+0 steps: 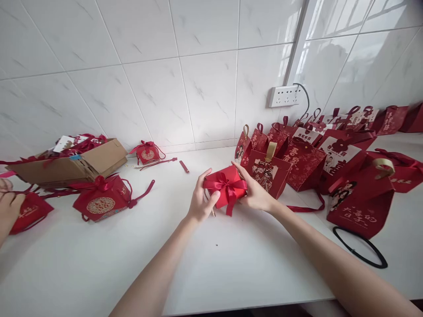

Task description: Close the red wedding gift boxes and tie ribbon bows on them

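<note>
A small red gift box (220, 177) with a shiny ribbon bow (228, 187) on top is held between my two hands, above the white table. My left hand (202, 200) grips its left side, the thumb lying near the bow. On the right side, my right hand (254, 191) is closed round the box, its lower fingers partly hidden behind it. A thin cord end hangs below the box by my left hand. Just beyond my right hand stands a dark red gift box (280, 174) with a gold loop.
Rows of red gift boxes (304, 163) stand at right, with a black ring (360, 251) before them. An open cardboard box (99, 160) of red pieces sits at left, near a red box with gold emblem (101, 204). Another person's hand (11, 204) holds a red box at far left.
</note>
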### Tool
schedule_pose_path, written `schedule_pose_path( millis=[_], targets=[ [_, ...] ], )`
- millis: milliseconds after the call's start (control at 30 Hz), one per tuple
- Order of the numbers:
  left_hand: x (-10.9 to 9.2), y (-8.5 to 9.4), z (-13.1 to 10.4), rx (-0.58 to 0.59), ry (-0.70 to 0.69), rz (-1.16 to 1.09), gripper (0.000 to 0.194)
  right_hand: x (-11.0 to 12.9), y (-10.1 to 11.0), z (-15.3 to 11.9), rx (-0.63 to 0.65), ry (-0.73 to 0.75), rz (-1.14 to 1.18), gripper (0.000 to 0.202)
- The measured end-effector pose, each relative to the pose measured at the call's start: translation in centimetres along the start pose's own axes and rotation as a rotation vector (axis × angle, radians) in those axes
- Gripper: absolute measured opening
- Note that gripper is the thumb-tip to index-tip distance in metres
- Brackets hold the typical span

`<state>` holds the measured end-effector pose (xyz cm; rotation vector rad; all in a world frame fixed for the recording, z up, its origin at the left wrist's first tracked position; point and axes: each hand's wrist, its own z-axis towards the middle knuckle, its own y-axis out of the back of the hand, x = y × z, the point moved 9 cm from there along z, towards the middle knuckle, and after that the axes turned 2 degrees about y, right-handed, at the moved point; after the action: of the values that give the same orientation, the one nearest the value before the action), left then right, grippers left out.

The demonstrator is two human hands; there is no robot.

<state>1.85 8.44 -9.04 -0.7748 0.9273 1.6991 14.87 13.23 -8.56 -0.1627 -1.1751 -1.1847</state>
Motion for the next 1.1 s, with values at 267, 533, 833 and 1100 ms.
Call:
schedule_pose_path(
  millis=[267,533,833,1100],
  targets=[
    [0.4,1.0,0.5,-0.107,0.000,0.126,0.053,0.0,0.2,-0.2,-0.080,-0.028,0.072,0.080],
    [0.1,1.4,0.4,-0.115,-0.049,0.112,0.050,0.4,0.4,-0.3,-0.113,-0.073,0.279,0.044],
    [-0.1,1.9,0.3,-0.190,-0.055,0.156,0.055,-0.8,1.3,-0.3,-0.325,-0.143,0.114,0.030],
    [-0.3,2.0,0.4,-0.236,-0.111,0.201,0.049,-0.4,1.5,-0.4,-0.307,-0.134,0.080,0.026]
  ],
)
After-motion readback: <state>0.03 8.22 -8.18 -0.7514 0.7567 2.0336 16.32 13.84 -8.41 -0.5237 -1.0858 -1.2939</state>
